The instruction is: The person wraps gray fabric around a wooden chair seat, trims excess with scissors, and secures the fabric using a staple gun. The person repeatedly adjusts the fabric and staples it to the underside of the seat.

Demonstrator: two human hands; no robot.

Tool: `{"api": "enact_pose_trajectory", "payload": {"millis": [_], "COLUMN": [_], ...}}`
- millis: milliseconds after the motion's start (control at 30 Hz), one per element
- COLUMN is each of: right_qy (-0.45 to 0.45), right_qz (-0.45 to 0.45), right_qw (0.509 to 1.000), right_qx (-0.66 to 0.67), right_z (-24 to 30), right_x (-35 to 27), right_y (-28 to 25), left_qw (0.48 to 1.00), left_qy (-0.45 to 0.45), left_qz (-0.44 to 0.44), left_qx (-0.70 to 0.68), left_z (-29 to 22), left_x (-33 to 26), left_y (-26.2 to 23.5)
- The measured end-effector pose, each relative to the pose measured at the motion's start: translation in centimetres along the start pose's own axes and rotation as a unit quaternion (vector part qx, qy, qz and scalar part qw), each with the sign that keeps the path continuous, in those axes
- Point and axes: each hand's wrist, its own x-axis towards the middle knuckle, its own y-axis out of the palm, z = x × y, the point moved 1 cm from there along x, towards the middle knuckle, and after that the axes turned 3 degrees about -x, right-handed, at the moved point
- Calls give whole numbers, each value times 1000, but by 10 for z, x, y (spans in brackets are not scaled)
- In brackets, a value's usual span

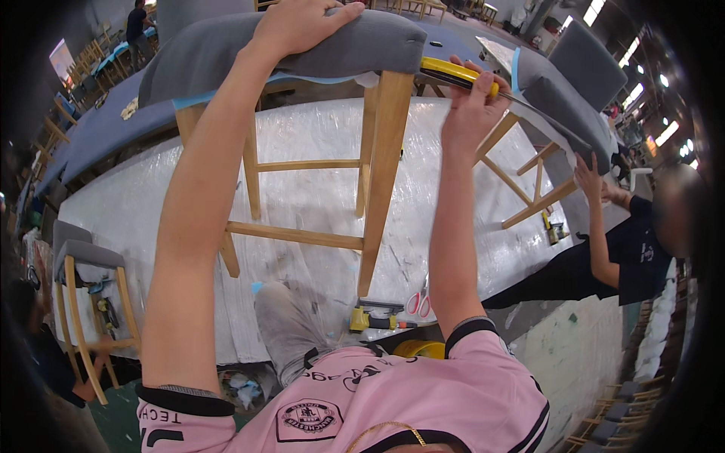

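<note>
A bar stool with a grey padded seat (362, 47) and pale wooden legs (387, 166) stands upright in front of me. My left hand (302, 26) lies on top of the seat, thumb stretched out to the right; its far fingers are partly cut off by the upper edge. At the seat's right corner my right hand (476, 102) is closed round a screwdriver-like tool (453, 73) with a yellow-and-black handle. A thin metal shaft seems to run from it to the right. Light blue lining (291, 77) shows under the seat edge.
Plastic sheeting (310, 136) covers the work table. A yellow staple gun (370, 318) and scissors (419, 303) lie at its near edge. To the right, a co-worker (627, 241) handles another grey chair (566, 98). Another stool (91, 257) stands at left, near another person.
</note>
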Motion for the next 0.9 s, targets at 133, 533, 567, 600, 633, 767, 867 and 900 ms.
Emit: {"api": "enact_pose_trajectory", "payload": {"millis": [133, 533, 567, 600, 633, 767, 867, 900], "right_qy": [-277, -333, -334, -350, -355, -377, -347, -366], "right_qz": [63, 298, 324, 307, 285, 307, 256, 229], "right_qw": [951, 819, 814, 855, 884, 801, 879, 894], "right_qx": [-118, -361, -347, -226, -105, -349, -204, -118], "right_z": [53, 24, 20, 24, 34, 11, 32, 35], "right_x": [2, -9, -7, -12, -22, -16, -18, -15], "right_y": [24, 48, 59, 64, 65, 70, 60, 60], "left_qw": [1000, 997, 998, 998, 997, 999, 998, 997], "left_qy": [3, -36, -30, -23, -17, -18, -10, -8], "left_qz": [-12, 13, -4, -22, -34, -17, -40, -54], "left_qx": [-28, -62, -61, -59, -59, -44, -57, -52], "left_z": [14, 7, 9, 10, 8, 18, 14, 12], "left_x": [6, 18, 19, 20, 17, 24, 18, 18], "left_y": [-7, -4, 0, 7, 7, -4, 1, 2]}}
